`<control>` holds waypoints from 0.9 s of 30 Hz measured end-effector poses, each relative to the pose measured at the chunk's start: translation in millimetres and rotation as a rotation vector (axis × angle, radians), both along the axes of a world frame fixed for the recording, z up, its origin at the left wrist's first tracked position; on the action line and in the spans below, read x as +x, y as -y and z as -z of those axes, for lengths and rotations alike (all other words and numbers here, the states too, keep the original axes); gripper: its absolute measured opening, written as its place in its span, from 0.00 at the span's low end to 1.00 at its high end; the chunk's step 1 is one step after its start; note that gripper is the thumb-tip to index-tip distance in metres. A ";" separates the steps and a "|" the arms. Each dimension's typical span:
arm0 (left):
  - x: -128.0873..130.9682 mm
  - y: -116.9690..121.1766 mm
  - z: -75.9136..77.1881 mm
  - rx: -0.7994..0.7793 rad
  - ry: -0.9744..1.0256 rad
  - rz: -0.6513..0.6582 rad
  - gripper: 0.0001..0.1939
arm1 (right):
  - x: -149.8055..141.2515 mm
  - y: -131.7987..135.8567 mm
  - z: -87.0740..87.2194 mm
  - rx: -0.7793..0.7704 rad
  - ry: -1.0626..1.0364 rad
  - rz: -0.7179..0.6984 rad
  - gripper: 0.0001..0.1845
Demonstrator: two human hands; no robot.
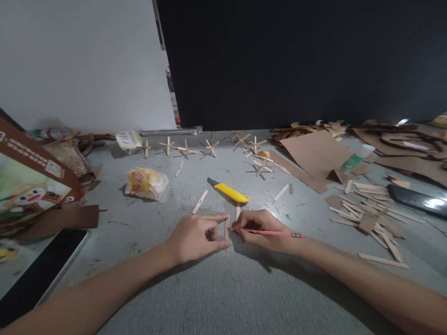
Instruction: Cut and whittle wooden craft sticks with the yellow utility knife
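Note:
Between the thumb and forefinger of my left hand (195, 238), a short wooden craft stick (226, 228) is gripped at its two ends, lying lengthwise away from me. My right hand (261, 227) is closed around a pink pencil (274, 232), its tip at the stick's right edge. Just beyond both hands rests a yellow utility knife (230, 191), with a stick (238, 212) partly under its handle end. Another craft stick (200, 201) with a mark on it lies beyond my left hand.
Crossed-stick pieces (210, 148) line the back. At right are a pile of sticks (373, 215), cardboard (314, 156), a glue stick (357, 157) and a black object (425, 200). At left are a phone (39, 274), a printed box (27, 181) and a wrapped snack (146, 183).

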State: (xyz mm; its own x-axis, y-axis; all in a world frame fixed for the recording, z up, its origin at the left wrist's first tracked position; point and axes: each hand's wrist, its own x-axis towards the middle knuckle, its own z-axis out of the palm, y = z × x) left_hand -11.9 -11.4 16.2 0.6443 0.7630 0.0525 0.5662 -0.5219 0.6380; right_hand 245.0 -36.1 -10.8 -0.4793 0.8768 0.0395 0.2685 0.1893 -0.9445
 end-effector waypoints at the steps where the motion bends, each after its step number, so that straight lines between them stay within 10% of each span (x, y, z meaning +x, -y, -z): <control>1: 0.2 0.1 -0.3 0.000 -0.004 -0.002 0.21 | 0.1 0.0 0.0 0.005 0.003 0.006 0.07; 27: 0.8 0.7 -1.2 -0.003 -0.033 -0.001 0.22 | 0.8 2.2 -1.8 0.031 0.003 -0.034 0.07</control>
State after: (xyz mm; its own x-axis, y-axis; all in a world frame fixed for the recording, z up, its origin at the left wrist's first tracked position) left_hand -11.1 -12.1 17.3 0.6452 0.7635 0.0286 0.5872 -0.5194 0.6208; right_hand 245.8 -38.3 -9.0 -0.5088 0.8585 0.0644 0.2646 0.2272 -0.9372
